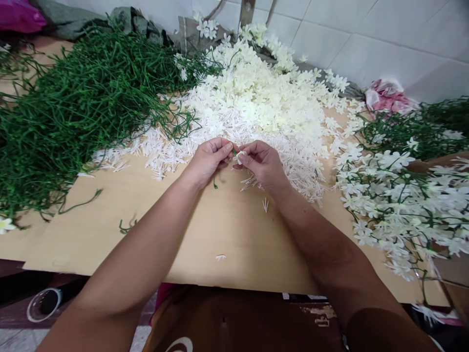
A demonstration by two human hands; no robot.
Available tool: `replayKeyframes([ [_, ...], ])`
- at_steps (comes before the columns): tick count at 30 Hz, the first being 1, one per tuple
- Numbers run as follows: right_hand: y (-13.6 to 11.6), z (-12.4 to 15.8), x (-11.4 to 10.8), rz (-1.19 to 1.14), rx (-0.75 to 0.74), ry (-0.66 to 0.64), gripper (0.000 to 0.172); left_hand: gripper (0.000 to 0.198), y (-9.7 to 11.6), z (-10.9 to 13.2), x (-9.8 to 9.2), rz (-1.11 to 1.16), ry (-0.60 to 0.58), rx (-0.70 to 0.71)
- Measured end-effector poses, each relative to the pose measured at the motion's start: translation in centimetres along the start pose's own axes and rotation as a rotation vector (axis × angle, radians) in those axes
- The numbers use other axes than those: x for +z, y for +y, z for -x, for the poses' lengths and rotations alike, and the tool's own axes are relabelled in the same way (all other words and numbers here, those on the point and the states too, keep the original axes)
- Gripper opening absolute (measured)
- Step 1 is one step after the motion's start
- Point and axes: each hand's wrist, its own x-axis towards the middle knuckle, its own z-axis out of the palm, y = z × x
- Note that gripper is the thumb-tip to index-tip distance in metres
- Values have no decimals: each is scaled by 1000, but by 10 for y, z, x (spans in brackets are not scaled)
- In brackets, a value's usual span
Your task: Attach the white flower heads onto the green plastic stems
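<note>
Two hands meet over the middle of the board [220, 230], fingertips almost touching. The left hand [208, 160] is curled narrow, thumb and forefinger pinched on a thin green stem [215, 184]; its lower end pokes out beneath the palm and hangs just above the board. The right hand [262, 165] is likewise closed, its fingers nipping a small flower [240, 155] that sits right between the two thumbs. Little of the flower shows: a creamy white bit of petal, with a speck of green at its left side where the stem reaches it. Whether the two are already joined I cannot tell.

Behind the hands lies a big heap of white blooms [252, 93], and round its near edge a fringe of thin white spiky pieces [161, 151], some just beside the right wrist. One such piece [265, 204] lies alone on the board near the right forearm, and a white scrap [221, 256] lies nearer the front edge. Left of the hands spreads a deep tangle of green stems [84, 107]; a loose sprig [126, 226] lies apart from it on the bare wood. On the right, well apart from the hands, is a pile of sprays [403, 205], green stalks carrying many white flowers. A pink bag [386, 95] lies by the tiled wall [366, 44].
</note>
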Motion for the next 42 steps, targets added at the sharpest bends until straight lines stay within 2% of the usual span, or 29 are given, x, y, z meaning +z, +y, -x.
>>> replayKeyframes([
  [6, -4, 1, 3, -1, -78, 78, 34, 19, -3, -2, 5, 4, 92, 24],
  [15, -4, 1, 5, 80, -123, 82, 41, 27, 2, 3, 11, 1, 159, -25],
  [26, 8, 2, 6, 210, -249, 137, 39, 27, 0, 3, 11, -34, 103, -25],
  [32, 2, 3, 4, 288, -271, 63, 33, 27, 0, 2, 5, -24, 46, -54],
  [35, -1, 4, 3, 328, -315, 21, 28, 30, -1, 3, 5, 7, 53, -36],
  [42, -4, 6, 5, 351, -312, 108, 25, 29, -4, 4, 9, 4, 102, -5],
])
